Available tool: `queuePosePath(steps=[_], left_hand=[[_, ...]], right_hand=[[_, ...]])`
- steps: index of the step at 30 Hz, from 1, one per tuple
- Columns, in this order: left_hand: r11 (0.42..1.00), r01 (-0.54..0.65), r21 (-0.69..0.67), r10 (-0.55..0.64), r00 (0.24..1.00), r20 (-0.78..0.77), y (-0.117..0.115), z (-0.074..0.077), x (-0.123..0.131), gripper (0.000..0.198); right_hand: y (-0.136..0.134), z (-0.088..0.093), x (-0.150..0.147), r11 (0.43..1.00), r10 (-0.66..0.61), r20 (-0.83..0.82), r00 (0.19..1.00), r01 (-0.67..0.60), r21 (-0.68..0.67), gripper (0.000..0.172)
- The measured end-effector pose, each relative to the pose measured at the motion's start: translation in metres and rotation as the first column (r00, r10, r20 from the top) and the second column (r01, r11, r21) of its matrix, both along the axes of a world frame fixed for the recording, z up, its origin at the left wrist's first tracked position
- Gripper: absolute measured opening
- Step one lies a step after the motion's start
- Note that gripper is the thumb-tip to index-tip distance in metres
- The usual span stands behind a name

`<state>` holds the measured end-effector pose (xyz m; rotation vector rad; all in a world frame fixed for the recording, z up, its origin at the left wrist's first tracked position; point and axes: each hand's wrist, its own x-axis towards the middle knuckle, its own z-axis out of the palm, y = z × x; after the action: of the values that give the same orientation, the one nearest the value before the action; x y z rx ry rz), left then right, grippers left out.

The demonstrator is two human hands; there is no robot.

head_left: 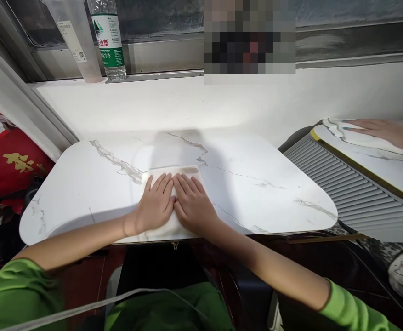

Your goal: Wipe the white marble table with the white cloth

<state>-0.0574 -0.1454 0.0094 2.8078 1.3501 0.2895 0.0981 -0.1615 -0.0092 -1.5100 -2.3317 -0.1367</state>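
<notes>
A folded white cloth (190, 170) lies flat near the front middle of the white marble-patterned tabletop (256, 161). My left hand (156, 202) presses palm down on its left part, fingers stretched out and a little spread. Beside it, my right hand (192, 202) lies flat on the right part of the same cloth. The two hands touch at the thumbs and index fingers. Much of the cloth is hidden under them; its far edge shows beyond the fingertips.
On the window ledge stand a water bottle (109, 43) and a tall translucent cup (79, 41). At right, another person's hand (390, 132) rests on a cloth on a second marble-patterned top with a ribbed side (346, 184). A red bag (18, 165) sits at far left.
</notes>
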Motion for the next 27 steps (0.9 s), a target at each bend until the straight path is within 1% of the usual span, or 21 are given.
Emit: queuePosePath(steps=[2,4,6,8,9,11,14,17,20,23,25,27], left_hand=[[1.0,-0.007,0.015,0.007,1.0,0.008,-0.018,0.0,-0.008,0.053],[1.0,-0.008,0.019,0.007,1.0,0.012,-0.026,0.0,-0.014,0.053],[1.0,-0.01,0.013,0.01,1.0,0.013,-0.025,-0.001,-0.018,0.053],[1.0,-0.007,0.003,0.007,1.0,0.014,-0.012,-0.002,-0.021,0.054],[1.0,-0.007,-0.001,0.007,1.0,0.016,-0.002,-0.003,-0.022,0.054],[1.0,-0.009,-0.016,0.009,1.0,0.017,0.025,-0.005,-0.025,0.054],[0.998,-0.03,-0.053,0.03,1.0,0.005,0.079,-0.007,-0.031,0.054],[0.997,-0.047,-0.066,0.048,0.999,0.01,0.135,-0.007,-0.036,0.052],[0.994,-0.054,-0.095,0.054,0.999,0.003,0.181,-0.003,-0.039,0.052],[0.993,-0.059,-0.1,0.059,0.998,-0.004,0.211,-0.002,-0.04,0.053],[0.994,-0.065,-0.092,0.065,0.998,-0.001,0.223,-0.002,-0.041,0.052],[0.993,-0.074,-0.09,0.075,0.997,0.0,0.229,-0.004,-0.041,0.052]], right_hand=[[-0.017,0.002,-0.008,1.0,0.021,0.007,1.0,-0.021,0.001,0.058],[-0.023,0.002,-0.014,0.999,0.035,0.01,0.999,-0.035,0.0,0.058],[-0.02,0.002,-0.017,0.999,0.04,0.009,0.999,-0.04,-0.003,0.058],[-0.008,0.002,-0.02,0.999,0.04,0.008,0.999,-0.04,-0.014,0.058],[0.002,0.001,-0.021,0.999,0.036,0.007,0.999,-0.036,-0.022,0.058],[0.027,0.001,-0.025,0.999,0.016,0.0,1.0,-0.016,-0.039,0.058],[0.075,0.0,-0.034,0.998,-0.018,-0.033,0.999,0.017,-0.055,0.057],[0.126,0.001,-0.042,0.996,-0.047,-0.046,0.998,0.043,-0.077,0.057],[0.169,0.002,-0.049,0.993,-0.071,-0.038,0.997,0.067,-0.097,0.057],[0.199,0.004,-0.053,0.991,-0.077,-0.034,0.996,0.072,-0.113,0.056],[0.211,0.003,-0.054,0.99,-0.08,-0.041,0.996,0.075,-0.122,0.055],[0.218,0.002,-0.053,0.991,-0.074,-0.053,0.996,0.068,-0.115,0.055]])
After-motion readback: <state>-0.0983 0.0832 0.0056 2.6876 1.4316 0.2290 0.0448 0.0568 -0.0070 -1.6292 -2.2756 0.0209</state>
